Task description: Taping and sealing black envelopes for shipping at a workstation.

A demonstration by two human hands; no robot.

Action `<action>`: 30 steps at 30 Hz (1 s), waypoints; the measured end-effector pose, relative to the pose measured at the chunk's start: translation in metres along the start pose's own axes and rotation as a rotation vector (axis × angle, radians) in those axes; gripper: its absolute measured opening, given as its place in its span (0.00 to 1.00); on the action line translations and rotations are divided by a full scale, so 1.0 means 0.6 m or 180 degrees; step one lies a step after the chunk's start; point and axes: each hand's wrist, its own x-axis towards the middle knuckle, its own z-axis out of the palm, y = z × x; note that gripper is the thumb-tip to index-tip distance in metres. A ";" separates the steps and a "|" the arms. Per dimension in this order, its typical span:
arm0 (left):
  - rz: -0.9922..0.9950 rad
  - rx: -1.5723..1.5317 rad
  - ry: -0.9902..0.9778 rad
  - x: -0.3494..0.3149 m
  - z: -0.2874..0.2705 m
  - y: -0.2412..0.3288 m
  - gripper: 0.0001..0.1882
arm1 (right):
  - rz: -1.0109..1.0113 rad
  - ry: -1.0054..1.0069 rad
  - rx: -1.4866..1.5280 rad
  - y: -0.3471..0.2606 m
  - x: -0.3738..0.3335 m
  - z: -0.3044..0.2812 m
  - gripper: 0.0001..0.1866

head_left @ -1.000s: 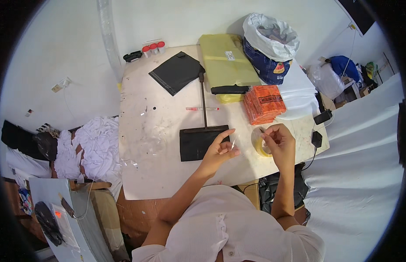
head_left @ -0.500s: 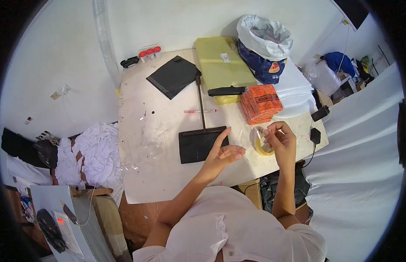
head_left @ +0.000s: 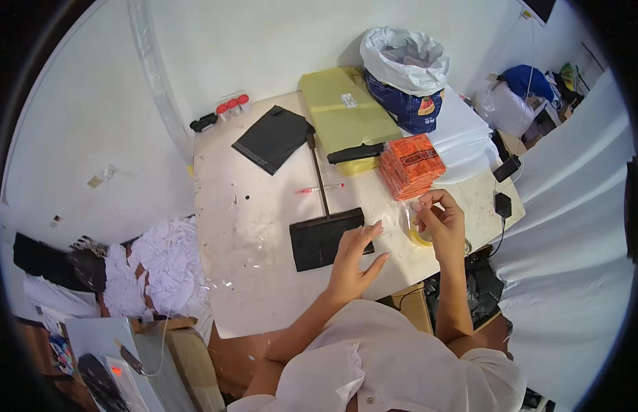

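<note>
On the table the black sheet already lies flat, my left hand spread and seemingly empty, my right hand curled at the tape roll, its hold and anything left undone unclear.

The yellow tape roll is partly hidden by the right hand; whether anything is pinched there cannot be made out. The black sheet is partly covered at right by the left hand.
</note>
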 end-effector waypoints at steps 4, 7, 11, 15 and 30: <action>0.0648 0.0494 0.0309 0.001 0.002 -0.025 0.27 | 0.0058 -0.0044 -0.0087 0.001 0.002 0.005 0.04; 0.0904 0.1040 0.0507 0.005 -0.006 -0.029 0.21 | 0.0079 -0.0097 -0.0116 -0.001 0.002 0.007 0.04; 0.1049 0.1698 0.0513 0.022 -0.016 -0.028 0.15 | 0.0054 -0.0129 -0.0115 0.010 0.009 -0.001 0.07; 0.1391 0.1956 0.0725 0.038 -0.022 -0.030 0.14 | 0.0050 -0.0094 -0.0067 0.016 0.011 -0.002 0.07; 0.1570 0.2118 0.0338 0.038 -0.029 -0.028 0.18 | 0.0066 -0.0185 -0.0220 0.022 0.014 -0.005 0.06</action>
